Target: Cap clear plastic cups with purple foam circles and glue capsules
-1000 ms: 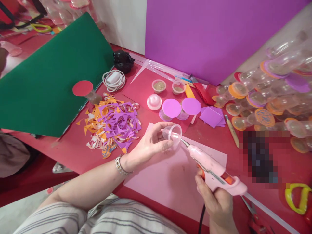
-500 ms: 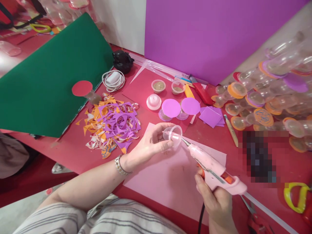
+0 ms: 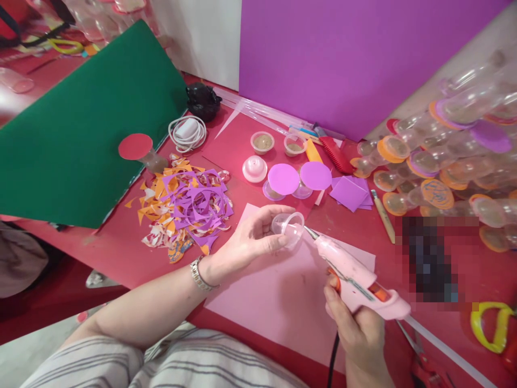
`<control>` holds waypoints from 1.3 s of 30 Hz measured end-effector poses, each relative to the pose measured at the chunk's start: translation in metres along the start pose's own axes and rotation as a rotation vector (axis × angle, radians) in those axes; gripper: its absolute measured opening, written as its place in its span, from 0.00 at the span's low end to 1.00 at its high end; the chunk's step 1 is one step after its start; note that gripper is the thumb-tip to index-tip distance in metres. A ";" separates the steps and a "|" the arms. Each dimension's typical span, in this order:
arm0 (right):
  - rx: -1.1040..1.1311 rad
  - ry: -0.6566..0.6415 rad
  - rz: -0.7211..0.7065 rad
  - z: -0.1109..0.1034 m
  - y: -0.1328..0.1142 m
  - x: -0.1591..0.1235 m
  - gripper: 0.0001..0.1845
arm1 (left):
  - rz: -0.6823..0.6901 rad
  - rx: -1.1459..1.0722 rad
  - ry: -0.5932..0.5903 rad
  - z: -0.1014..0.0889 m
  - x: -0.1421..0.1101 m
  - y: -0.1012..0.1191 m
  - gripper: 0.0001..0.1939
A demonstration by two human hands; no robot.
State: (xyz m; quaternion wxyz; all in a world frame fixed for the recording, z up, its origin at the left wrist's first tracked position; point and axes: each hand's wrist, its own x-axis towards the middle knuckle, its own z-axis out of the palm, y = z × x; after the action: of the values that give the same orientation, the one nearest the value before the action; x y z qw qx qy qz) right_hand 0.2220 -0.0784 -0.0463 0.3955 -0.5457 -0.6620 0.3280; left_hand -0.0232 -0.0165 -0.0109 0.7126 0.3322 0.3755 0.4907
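My left hand [image 3: 258, 234] has its fingers curled round a small clear plastic cup [image 3: 291, 229], its rim tilted to the right. In my right hand [image 3: 355, 328] is a pink glue gun [image 3: 359, 275], with a finger on its orange trigger. The gun's metal nozzle points into the mouth of the cup; whether it touches the plastic I cannot tell. Below both hands lies a pink sheet [image 3: 291, 302]. Beyond them, purple discs [image 3: 283, 179] sit on clear cups, beside an upturned cup [image 3: 254, 169] and two cups holding something tan [image 3: 262, 143].
A heap of purple and orange paper scraps [image 3: 197, 202] lies to the left, by a green board [image 3: 89, 124]. Purple squares [image 3: 351, 193] and a cutter with a wooden handle [image 3: 383, 216] are at right. Stacked clear cups [image 3: 456, 156] rise at far right, above yellow-handled scissors [image 3: 490, 326].
The cup has tipped and shifted slightly right and down in my left hand. The glue gun has moved slightly right, its nozzle still at the cup's mouth.
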 end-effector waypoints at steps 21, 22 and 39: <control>-0.068 -0.048 -0.132 0.000 0.001 -0.003 0.05 | 0.046 -0.039 0.120 -0.002 0.000 -0.005 0.27; -0.069 -0.048 -0.136 -0.001 0.002 -0.003 0.04 | 0.042 -0.032 0.122 -0.002 -0.001 -0.005 0.27; 0.075 0.052 0.113 0.007 -0.009 -0.005 0.09 | 0.035 -0.024 0.013 -0.002 -0.001 -0.004 0.22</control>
State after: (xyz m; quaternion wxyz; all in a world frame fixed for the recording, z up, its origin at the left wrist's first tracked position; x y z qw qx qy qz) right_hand 0.2123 -0.0848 -0.0427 0.4138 -0.5752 -0.6070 0.3599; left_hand -0.0235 -0.0187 -0.0154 0.7054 0.3269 0.3683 0.5098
